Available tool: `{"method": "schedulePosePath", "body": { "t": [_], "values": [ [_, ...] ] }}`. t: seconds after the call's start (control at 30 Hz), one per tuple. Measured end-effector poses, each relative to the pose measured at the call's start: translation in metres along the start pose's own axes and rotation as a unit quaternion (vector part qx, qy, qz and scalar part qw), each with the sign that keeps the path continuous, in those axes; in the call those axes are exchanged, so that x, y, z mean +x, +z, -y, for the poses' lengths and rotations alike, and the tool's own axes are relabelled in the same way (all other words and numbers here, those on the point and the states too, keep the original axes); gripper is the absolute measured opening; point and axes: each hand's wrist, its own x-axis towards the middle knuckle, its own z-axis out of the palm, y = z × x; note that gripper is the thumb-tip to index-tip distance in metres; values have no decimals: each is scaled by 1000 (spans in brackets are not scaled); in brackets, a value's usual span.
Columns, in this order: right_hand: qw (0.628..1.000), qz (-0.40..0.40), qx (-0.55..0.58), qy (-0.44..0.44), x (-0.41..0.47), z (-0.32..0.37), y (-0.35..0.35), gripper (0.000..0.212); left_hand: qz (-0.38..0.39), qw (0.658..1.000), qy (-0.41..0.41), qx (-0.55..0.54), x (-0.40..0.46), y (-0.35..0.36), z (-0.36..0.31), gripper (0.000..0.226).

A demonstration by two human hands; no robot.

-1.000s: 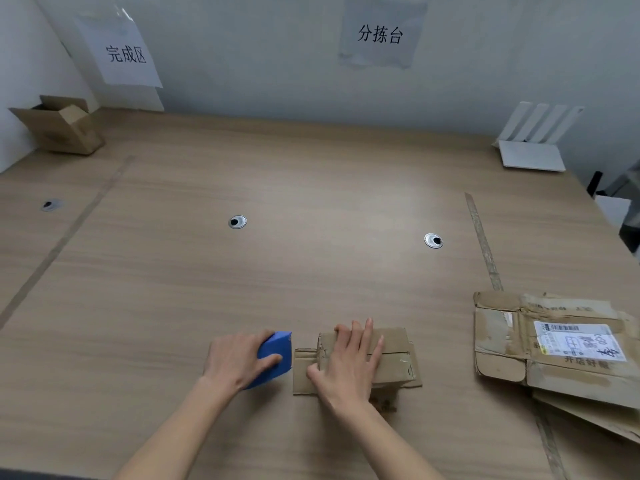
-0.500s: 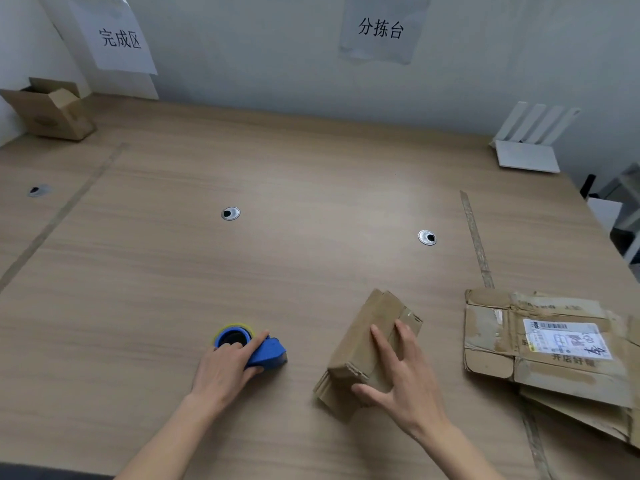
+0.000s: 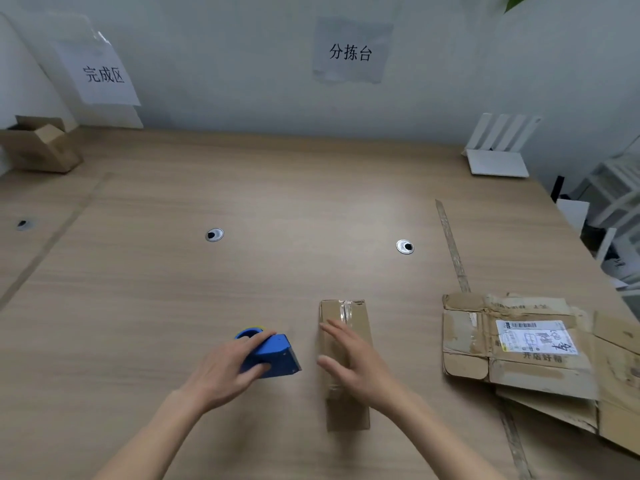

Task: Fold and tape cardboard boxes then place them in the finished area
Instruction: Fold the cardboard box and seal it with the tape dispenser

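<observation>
My left hand [image 3: 225, 368] curls around the blue tape dispenser [image 3: 268, 355], fingers over its top and thumb against its near side, with the dispenser resting on the table [image 3: 242, 188]. Just to its 3 o'clock side lies the small cardboard box [image 3: 344, 362], lengthwise from 12 to 6, with a strip of clear tape over its far end. My right hand [image 3: 356, 365] lies flat on top of the box, fingers straight and spread, gripping nothing. Further toward 3 o'clock, well apart from the box, sits a stack of flattened cardboard [image 3: 519, 348] with a white shipping label on top. Far off at about 10 o'clock, in the table's corner below a paper sign [image 3: 104, 74], stands another box [image 3: 41, 147] with its flaps open. A white rack [image 3: 498, 150] sits at about 2 o'clock by the wall.
</observation>
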Motion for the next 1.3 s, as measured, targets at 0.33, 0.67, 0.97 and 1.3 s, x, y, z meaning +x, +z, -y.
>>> {"method": "schedulePosePath", "body": {
  "t": [0.33,0.67,0.97,1.3],
  "values": [
    [934,28,335,121,34,25,-14,53,-30,995,92,1,15,-41,-40,60],
    [965,-77,223,113,28,33,-32,5,-28,995,98,24,19,-42,-58,60],
    [921,-75,229,306,-47,-31,-49,5,33,995,4,91,3,-33,-44,65],
    [915,-107,234,310,-69,-41,-37,5,34,992,15,121,2,-18,-54,64]
  ]
}}
